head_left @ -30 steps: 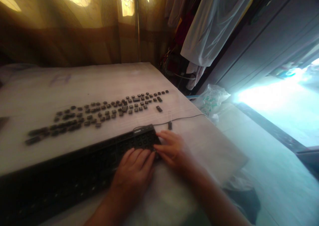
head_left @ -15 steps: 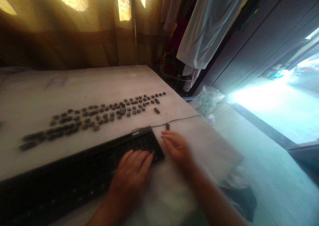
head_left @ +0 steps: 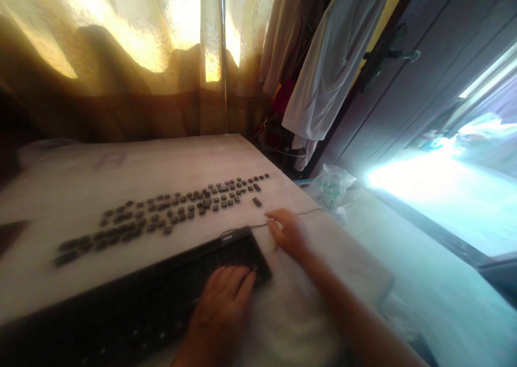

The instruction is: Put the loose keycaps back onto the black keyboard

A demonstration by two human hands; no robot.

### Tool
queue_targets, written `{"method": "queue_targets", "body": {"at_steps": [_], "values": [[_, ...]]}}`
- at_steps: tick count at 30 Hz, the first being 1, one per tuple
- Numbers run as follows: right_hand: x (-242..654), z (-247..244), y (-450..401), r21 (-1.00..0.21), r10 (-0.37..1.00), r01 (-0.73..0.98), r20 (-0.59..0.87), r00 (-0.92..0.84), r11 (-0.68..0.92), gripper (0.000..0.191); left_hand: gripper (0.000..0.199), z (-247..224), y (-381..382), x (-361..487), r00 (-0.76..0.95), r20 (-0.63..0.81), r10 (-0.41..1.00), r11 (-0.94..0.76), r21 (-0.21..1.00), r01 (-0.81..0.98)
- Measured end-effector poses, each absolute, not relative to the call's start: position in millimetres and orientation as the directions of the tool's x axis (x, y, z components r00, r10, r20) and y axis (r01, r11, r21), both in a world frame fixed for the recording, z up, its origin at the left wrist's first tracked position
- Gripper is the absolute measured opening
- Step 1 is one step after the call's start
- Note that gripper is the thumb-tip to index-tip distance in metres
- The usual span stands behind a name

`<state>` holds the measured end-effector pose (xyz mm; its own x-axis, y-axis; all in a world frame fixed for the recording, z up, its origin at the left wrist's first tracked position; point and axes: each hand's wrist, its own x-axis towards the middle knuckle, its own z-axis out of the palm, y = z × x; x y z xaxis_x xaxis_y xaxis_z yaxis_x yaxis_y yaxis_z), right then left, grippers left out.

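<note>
A black keyboard [head_left: 161, 286] lies slantwise across the near part of the table, its left part in shadow. My left hand [head_left: 226, 307] rests on its right end, fingers lying flat and close together over the keys. Just beyond the keyboard's right edge, my right hand [head_left: 288, 232] is low over the table beside the thin cable [head_left: 309, 212]. Its thumb and fingers are drawn together; whatever they hold is hidden and blurred. Loose black keycaps [head_left: 189, 214] lie in rough rows behind the keyboard, with a longer keycap [head_left: 257, 201] near my right fingers.
The pale table [head_left: 181, 157] ends on the right in a slanting edge. Past that edge, a clear plastic bag [head_left: 333, 184] sits by the floor. Hanging clothes [head_left: 319, 81], a curtain [head_left: 121, 97] and a dark door [head_left: 404, 87] stand behind.
The view has tilted up, so everything sits lower. My right fingers have closed in where a small black piece with thin wire loops lay; that piece is now out of sight. My left hand stays on the keyboard.
</note>
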<state>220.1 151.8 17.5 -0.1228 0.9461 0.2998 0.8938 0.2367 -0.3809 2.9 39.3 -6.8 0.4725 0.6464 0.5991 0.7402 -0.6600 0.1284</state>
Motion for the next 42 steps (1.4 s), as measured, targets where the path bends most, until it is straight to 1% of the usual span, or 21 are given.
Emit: {"method": "queue_targets", "body": {"at_steps": [3,6,11,13,17,21,25,27,32,33,35,36,38,42], "values": [[212.0,33.1,182.6,-0.314,0.969,0.934,0.225,-0.101,0.171,0.023,0.036,-5.6,39.6,3.6,0.477,0.591,0.65,-0.66,0.128,0.741],[202.3,38.8,203.3,-0.256,0.985,0.961,0.158,-0.066,0.105,0.022,0.037,-8.4,40.0,4.4,0.474,0.591,0.653,-0.657,0.132,0.742],[193.2,39.2,216.4,-0.179,0.996,0.984,0.094,-0.003,0.02,0.03,0.033,-17.7,42.0,6.6,0.416,0.673,0.612,-0.656,0.139,0.742],[191.3,39.2,219.0,-0.15,0.998,0.989,0.068,0.011,-0.001,0.031,0.032,-19.1,42.6,7.1,0.414,0.677,0.609,-0.659,0.141,0.739],[187.9,39.3,223.4,-0.124,1.0,0.992,0.027,0.003,0.0,0.025,0.033,-17.7,42.2,7.0,0.413,0.669,0.618,-0.656,0.148,0.74],[187.0,40.6,218.6,-0.173,0.999,0.985,0.044,-0.001,0.009,0.022,0.037,-13.4,40.3,6.5,0.43,0.643,0.634,-0.658,0.157,0.736],[191.5,39.5,193.6,-0.293,0.997,0.955,0.08,-0.024,0.046,0.024,0.04,-6.4,39.5,5.7,0.464,0.588,0.663,-0.655,0.155,0.74],[195.0,35.8,174.2,-0.358,0.995,0.931,0.094,-0.033,0.064,0.028,0.039,-3.5,39.9,5.0,0.487,0.569,0.662,-0.663,0.143,0.735],[202.1,20.8,120.1,-0.489,0.995,0.868,0.09,-0.053,0.091,0.045,0.038,-1.0,41.6,3.9,0.509,0.555,0.658,-0.674,0.135,0.726],[202.7,18.4,110.4,-0.532,0.993,0.84,0.098,-0.064,0.107,0.046,0.037,-0.5,41.9,4.0,0.511,0.557,0.654,-0.678,0.134,0.722],[202.3,16.4,93.6,-0.588,0.989,0.796,0.119,-0.091,0.144,0.043,0.036,1.0,42.2,4.4,0.512,0.567,0.645,-0.685,0.132,0.717],[201.4,17.0,86.8,-0.598,0.987,0.785,0.124,-0.105,0.159,0.039,0.035,2.0,42.3,4.6,0.513,0.57,0.642,-0.688,0.131,0.714],[198.2,21.4,76.2,-0.578,0.986,0.799,0.109,-0.129,0.168,0.033,0.035,4.0,42.4,4.9,0.514,0.578,0.634,-0.692,0.127,0.71],[190.3,34.4,65.6,-0.454,0.986,0.876,0.056,-0.154,0.163,0.031,0.035,4.8,42.0,4.7,0.516,0.578,0.632,-0.694,0.124,0.709]]}}
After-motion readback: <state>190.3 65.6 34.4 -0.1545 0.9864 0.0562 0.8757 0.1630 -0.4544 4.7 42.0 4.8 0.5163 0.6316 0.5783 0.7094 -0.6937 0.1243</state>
